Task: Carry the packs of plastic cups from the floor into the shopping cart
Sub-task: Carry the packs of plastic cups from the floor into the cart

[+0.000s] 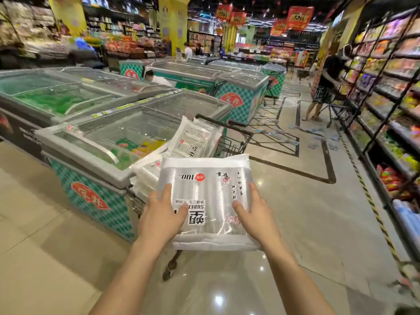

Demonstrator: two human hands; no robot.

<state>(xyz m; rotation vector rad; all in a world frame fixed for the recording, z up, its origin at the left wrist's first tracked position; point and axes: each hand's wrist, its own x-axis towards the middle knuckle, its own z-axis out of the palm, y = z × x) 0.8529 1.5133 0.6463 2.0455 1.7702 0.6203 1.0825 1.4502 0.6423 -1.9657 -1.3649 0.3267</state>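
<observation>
Holding a pack of plastic cups flat above the near end of the shopping cart, you have your left hand and right hand clamped on its near corners, thumbs on top. Several packs already lie piled in the basket, so the job looks well under way, though this one is not yet set down. Small flat things scattered on the floor down the aisle may be more packs, but they are too blurred to tell.
</observation>
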